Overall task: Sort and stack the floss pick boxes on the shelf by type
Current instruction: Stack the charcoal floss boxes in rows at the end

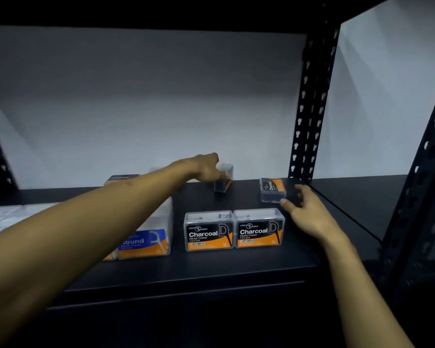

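Two Charcoal boxes [234, 231] stood touching at the shelf [236, 267] front. Left hand [206, 167] gripped a rear box [224, 180]. Right hand [307, 212], fingers loosely spread, touched a tilted Charcoal box [273, 189].

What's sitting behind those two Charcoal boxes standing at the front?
Behind the two front Charcoal boxes lie two more: one gripped by the left hand, another near the right hand. Their contents are too dim to tell.
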